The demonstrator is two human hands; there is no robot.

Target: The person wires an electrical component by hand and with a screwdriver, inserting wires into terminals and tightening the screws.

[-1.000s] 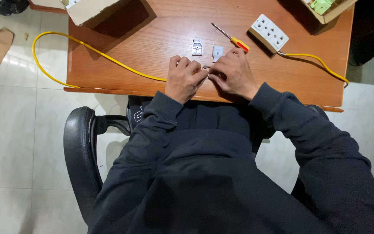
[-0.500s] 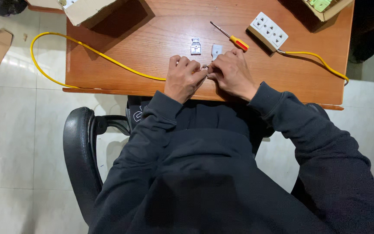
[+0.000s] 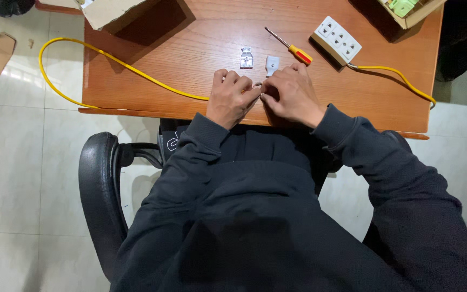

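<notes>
The left hand [image 3: 232, 97] and the right hand [image 3: 293, 96] meet knuckle to knuckle near the front edge of the reddish-brown wooden worktop [image 3: 190, 59], fingers curled in, pinching at the end of a thin yellow cable [image 3: 131, 69] where the fingertips come together; whether each grip truly closes on the cable or on some small part between them cannot be told, since the fingers hide it. The yellow cable runs from the left hand toward the left edge of the worktop, loops off past that edge and back. Just beyond the hands lie a small grey metal plug part [image 3: 246, 57] and a small white plastic plug cover [image 3: 272, 65], side by side and apart. Beside the cover lies a screwdriver with a red and yellow handle [image 3: 290, 47], and toward the far right corner a white multi-socket outlet block [image 3: 337, 38].
</notes>
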